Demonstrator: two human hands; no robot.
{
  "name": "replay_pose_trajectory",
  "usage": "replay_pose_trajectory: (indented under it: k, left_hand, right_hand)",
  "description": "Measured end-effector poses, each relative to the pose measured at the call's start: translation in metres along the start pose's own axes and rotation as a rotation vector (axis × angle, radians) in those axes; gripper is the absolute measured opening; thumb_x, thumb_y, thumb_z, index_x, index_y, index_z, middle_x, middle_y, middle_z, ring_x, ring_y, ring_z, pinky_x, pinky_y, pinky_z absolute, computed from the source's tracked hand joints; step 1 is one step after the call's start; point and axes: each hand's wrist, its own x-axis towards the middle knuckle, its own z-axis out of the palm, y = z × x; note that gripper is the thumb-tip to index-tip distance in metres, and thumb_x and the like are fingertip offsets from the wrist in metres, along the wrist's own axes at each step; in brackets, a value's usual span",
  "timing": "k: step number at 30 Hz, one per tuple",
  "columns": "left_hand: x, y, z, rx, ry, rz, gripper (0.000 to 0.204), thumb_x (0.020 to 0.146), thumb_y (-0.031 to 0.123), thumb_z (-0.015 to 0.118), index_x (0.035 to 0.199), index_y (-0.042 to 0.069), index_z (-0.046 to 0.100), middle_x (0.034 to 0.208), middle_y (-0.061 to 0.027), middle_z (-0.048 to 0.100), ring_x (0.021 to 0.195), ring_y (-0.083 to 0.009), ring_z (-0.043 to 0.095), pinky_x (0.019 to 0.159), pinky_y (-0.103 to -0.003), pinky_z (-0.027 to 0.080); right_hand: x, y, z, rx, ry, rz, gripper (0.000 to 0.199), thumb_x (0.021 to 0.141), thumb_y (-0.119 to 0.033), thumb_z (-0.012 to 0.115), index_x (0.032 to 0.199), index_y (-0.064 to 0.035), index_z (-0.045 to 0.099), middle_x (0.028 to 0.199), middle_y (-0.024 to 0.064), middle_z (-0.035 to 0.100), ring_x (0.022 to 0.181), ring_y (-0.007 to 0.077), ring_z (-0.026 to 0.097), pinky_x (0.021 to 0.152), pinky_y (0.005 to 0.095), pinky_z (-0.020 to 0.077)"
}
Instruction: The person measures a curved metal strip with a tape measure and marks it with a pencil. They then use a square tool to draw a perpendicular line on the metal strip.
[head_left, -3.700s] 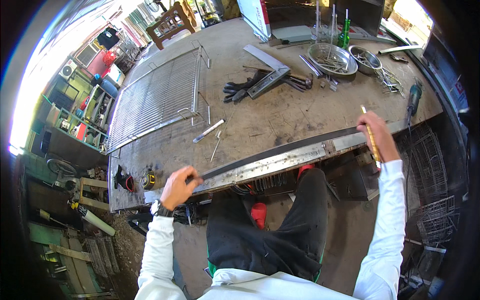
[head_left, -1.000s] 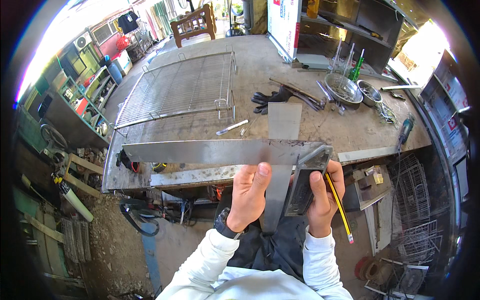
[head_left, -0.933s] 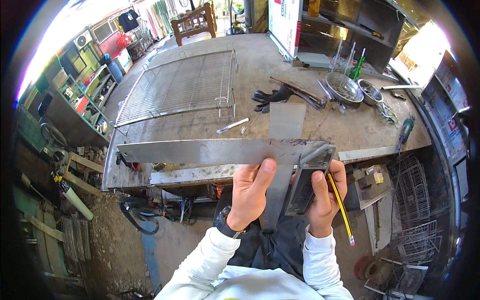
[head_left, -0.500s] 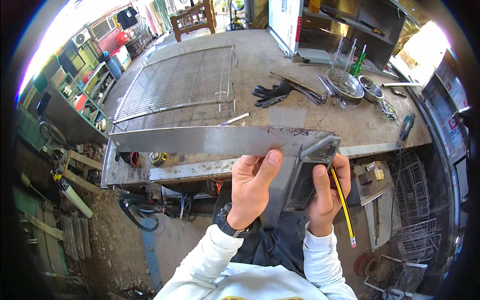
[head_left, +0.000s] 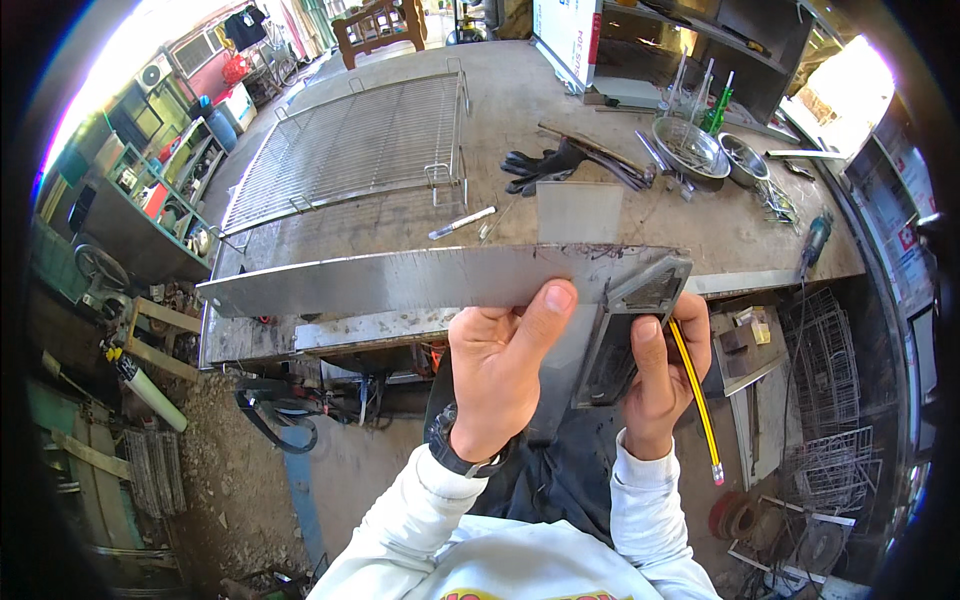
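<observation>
A try square point(head_left: 400, 282) with a long steel blade and a dark stock lies level in front of me, across a flat metal strip point(head_left: 578, 212). My left hand point(head_left: 500, 370) is closed on the square's blade near its middle, thumb on top; its other fingers are mostly hidden beneath. My right hand point(head_left: 662, 385) grips the stock and the strip's side from the right, thumb pressed on the stock. A yellow and black pencil point(head_left: 700, 410) is tucked between this hand's fingers, eraser end down. The strip's lower end runs down between my wrists.
On the workbench point(head_left: 350, 225) lie a wire rack point(head_left: 345, 140), a marker point(head_left: 462, 223), black gloves point(head_left: 545, 168), metal bowls point(head_left: 690, 148) holding small parts, and a corded power tool point(head_left: 816, 240). Wire baskets point(head_left: 825, 350) stand at right below the bench.
The square's blade end has dipped slightly toward me and left, covering the tape measure on the bench. My right hand and pencil have shifted slightly right. Both grips stay closed.
</observation>
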Motion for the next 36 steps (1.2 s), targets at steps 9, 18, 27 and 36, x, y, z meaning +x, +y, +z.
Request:
replay_pose_trajectory:
  k: [9, 18, 27, 36]
  left_hand:
    - [0.002, -0.004, 0.003, 0.0, 0.03, 0.012, 0.017, 0.103, 0.014, 0.075, 0.112, -0.001, 0.075, 0.104, 0.002, 0.073, 0.094, -0.0055, 0.06, 0.087, -0.022, 0.046]
    - [0.0, -0.008, -0.005, 0.071, -0.046, 0.079, 0.02, 0.107, 0.018, 0.068, 0.114, -0.001, 0.071, 0.11, -0.0062, 0.076, 0.098, -0.0112, 0.069, 0.091, -0.028, 0.052]
    - [0.0, -0.007, -0.004, 0.079, -0.028, 0.079, 0.019, 0.107, 0.02, 0.068, 0.106, 0.001, 0.073, 0.103, -0.004, 0.075, 0.091, -0.0081, 0.066, 0.083, -0.024, 0.05]
    - [0.003, -0.003, 0.011, 0.087, 0.107, 0.042, 0.026, 0.104, 0.019, 0.074, 0.085, 0.002, 0.07, 0.084, 0.0077, 0.063, 0.075, -0.0006, 0.044, 0.065, -0.021, 0.033]
  right_hand:
    - [0.001, -0.001, 0.002, -0.059, 0.002, 0.004, 0.024, 0.1, -0.014, 0.074, 0.116, -0.0005, 0.064, 0.101, -0.0003, 0.065, 0.087, 0.0046, 0.052, 0.081, 0.0208, 0.0417]
    - [-0.002, 0.002, 0.0, -0.048, -0.007, 0.039, 0.024, 0.101, -0.017, 0.074, 0.115, -0.0009, 0.064, 0.1, -0.0011, 0.064, 0.085, 0.0043, 0.051, 0.08, 0.0211, 0.042]
    - [-0.001, 0.001, 0.002, -0.031, 0.009, 0.054, 0.025, 0.101, -0.018, 0.074, 0.116, -0.001, 0.063, 0.097, -0.0021, 0.064, 0.083, 0.0036, 0.05, 0.078, 0.0205, 0.0413]
    - [-0.001, 0.0, 0.003, -0.064, 0.009, 0.037, 0.025, 0.101, -0.017, 0.074, 0.117, -0.0009, 0.064, 0.097, -0.0023, 0.064, 0.082, 0.0033, 0.05, 0.077, 0.0201, 0.0409]
